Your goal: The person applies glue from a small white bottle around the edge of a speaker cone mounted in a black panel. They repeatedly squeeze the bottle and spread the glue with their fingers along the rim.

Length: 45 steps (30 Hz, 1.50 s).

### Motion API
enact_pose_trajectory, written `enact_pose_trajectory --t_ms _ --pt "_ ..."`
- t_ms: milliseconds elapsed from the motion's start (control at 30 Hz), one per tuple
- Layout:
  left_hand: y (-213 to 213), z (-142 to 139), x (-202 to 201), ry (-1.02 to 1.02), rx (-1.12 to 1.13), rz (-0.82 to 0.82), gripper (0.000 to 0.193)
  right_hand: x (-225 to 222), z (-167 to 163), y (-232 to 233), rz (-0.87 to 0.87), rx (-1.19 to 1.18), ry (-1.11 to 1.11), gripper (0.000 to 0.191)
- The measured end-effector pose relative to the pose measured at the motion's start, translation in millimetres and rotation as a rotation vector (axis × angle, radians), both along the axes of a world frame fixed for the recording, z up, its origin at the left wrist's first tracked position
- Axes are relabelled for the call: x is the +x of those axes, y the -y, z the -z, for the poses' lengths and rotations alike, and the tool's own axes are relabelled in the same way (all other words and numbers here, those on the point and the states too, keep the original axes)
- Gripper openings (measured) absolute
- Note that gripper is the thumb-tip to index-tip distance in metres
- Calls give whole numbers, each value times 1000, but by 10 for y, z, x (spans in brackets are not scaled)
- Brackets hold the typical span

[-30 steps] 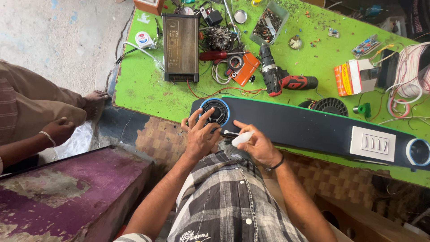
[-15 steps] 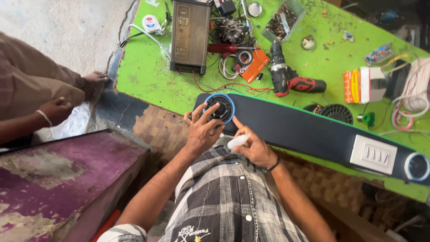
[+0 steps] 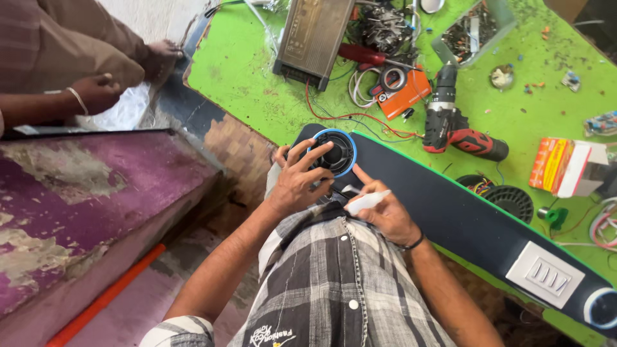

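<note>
L hand (image 3: pixel 301 183) spread on 1 of 2 blue-ringed speakers (image 3: pixel 332 153); R hand (image 3: pixel 380 212) pinching white tube (image 3: pixel 366 202).

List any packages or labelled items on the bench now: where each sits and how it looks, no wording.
Carton: right edge of the green table, boxy, orange and white, end open.
Orange pack: top centre beside the drill, flat, with a black ring on top.
Metal unit: top, grey, oblong, faint printing.

Single head view, steeply down, close over green workbench (image 3: pixel 257 71).
</note>
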<state>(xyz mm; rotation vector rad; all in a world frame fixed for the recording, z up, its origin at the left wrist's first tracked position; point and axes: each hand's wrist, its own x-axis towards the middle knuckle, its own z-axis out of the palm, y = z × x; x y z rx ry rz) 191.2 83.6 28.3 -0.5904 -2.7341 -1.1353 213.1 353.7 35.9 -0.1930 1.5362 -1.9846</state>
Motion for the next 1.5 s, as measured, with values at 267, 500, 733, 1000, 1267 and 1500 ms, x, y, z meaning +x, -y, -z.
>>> enact_pose_trajectory --t_ms 267,500,733,1000,1267,1500 --pt "25 79 -73 28 11 -8 15 -464 -301 -185 -259 413 -76 34" --pt "68 96 -127 32 39 -5 16 -514 -339 115 -365 369 -109 32" --pt "81 135 -145 49 32 0 23 -467 -236 46 -324 295 -3 29" --pt "-11 33 347 156 266 -364 26 -574 -253 -99 -188 201 104 32" --pt "-315 -55 456 1390 1326 -391 37 -637 -189 -112 -300 189 164 34" --pt "-402 -88 384 1339 1718 -417 50 -764 -115 -128 -409 226 78 31"
